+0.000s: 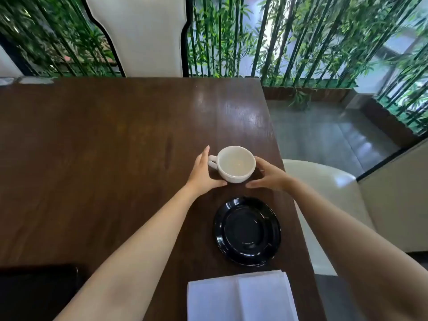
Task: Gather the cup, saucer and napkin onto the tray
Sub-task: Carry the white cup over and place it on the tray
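Observation:
A white empty cup stands upright on the dark wooden table, its handle pointing left. My left hand is spread open against the handle side, thumb near the cup's base. My right hand is spread open on the cup's right side, fingers close to or just touching the wall. Neither hand closes around the cup. Nearer to me lies a black glossy saucer, bare. A white folded napkin lies at the table's front edge. A dark flat thing, perhaps the tray, sits at the lower left.
The table's right edge runs just right of the saucer and napkin. A cream chair seat stands beside that edge. A white chair back rises beyond the far edge, with bamboo stalks behind it.

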A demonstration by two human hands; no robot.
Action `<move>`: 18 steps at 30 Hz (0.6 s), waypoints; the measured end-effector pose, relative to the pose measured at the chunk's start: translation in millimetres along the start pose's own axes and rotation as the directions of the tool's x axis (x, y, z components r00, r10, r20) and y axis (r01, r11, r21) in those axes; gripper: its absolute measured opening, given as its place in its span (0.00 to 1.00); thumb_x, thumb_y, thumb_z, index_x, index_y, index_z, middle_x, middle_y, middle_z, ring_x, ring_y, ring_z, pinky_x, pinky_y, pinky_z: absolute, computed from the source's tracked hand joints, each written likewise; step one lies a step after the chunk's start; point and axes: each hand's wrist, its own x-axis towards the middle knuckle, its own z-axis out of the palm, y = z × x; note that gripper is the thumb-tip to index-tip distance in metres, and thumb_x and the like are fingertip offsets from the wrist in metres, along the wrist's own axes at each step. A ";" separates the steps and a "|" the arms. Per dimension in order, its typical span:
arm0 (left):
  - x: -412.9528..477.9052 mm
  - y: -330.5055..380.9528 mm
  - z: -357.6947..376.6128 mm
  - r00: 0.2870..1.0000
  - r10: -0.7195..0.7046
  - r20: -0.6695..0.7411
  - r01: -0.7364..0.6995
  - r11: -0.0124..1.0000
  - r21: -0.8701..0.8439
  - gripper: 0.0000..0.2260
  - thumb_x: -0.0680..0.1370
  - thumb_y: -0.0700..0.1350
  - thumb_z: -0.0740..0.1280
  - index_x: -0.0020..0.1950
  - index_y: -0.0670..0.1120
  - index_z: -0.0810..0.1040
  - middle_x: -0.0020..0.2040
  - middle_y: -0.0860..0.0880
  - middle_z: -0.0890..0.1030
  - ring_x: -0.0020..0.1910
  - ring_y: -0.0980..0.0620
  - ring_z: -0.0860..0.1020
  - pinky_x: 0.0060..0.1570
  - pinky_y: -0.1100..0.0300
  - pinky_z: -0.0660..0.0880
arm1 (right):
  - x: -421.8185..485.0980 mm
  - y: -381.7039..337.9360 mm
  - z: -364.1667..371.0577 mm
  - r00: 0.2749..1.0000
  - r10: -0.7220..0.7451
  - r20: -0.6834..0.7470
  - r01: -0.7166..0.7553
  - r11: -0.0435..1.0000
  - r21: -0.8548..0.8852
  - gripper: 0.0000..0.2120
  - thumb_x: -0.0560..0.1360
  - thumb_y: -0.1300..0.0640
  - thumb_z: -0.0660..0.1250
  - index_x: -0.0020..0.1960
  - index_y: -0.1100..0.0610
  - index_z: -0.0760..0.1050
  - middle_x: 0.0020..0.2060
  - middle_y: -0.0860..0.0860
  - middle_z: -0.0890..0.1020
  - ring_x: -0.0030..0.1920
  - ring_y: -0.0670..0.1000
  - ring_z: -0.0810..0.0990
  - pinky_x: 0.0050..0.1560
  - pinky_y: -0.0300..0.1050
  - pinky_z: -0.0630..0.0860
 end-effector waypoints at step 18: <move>20.2 -2.3 9.0 0.997 0.077 0.032 -0.072 0.989 -0.130 0.36 0.63 0.43 0.79 0.64 0.51 0.62 0.66 0.48 0.63 0.61 0.52 0.68 0.60 0.61 0.69 | 8.7 -8.2 1.0 1.000 -0.022 0.004 0.020 0.974 0.224 0.39 0.64 0.67 0.76 0.64 0.46 0.58 0.56 0.37 0.67 0.56 0.36 0.71 0.44 0.21 0.71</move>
